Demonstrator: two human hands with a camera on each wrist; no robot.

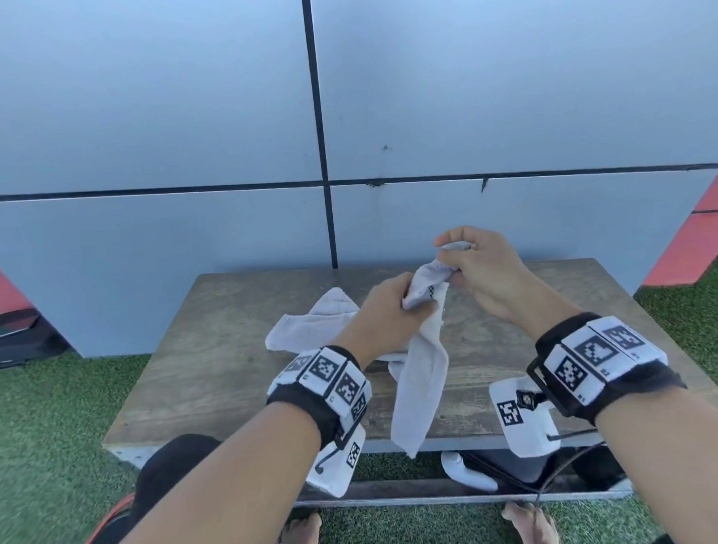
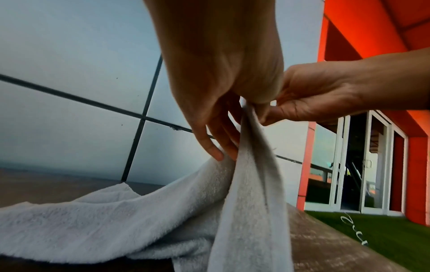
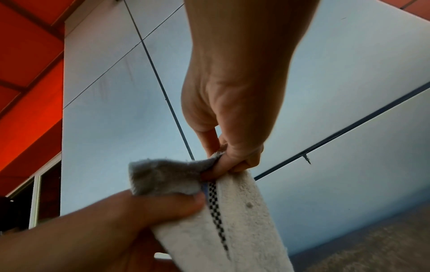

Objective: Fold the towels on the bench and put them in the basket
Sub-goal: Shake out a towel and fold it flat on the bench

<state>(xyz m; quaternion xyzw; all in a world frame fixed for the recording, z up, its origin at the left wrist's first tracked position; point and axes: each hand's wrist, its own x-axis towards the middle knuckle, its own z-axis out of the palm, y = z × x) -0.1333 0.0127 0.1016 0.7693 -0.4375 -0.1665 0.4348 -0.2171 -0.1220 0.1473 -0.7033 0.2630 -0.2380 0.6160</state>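
Observation:
A white towel point(image 1: 419, 376) with a small checkered stripe hangs over the wooden bench point(image 1: 213, 360), lifted at its top edge. My left hand point(image 1: 392, 311) grips that edge in a bunch; my right hand point(image 1: 468, 263) pinches the same edge just beyond it. The towel's lower end dangles past the bench's front edge. In the right wrist view the towel point(image 3: 237, 220) shows its stripe below my pinching right hand point(image 3: 228, 162). In the left wrist view the towel point(image 2: 251, 184) falls from my left hand point(image 2: 235, 117). A second white towel point(image 1: 310, 327) lies crumpled on the bench at the left. No basket is in view.
A grey panelled wall point(image 1: 220, 154) stands right behind the bench. Green artificial turf point(image 1: 47, 429) surrounds it. A black object point(image 1: 14, 336) lies on the ground at far left. Dark things and a white one point(image 1: 469, 472) sit under the bench. My bare feet point(image 1: 529, 527) stand at the front.

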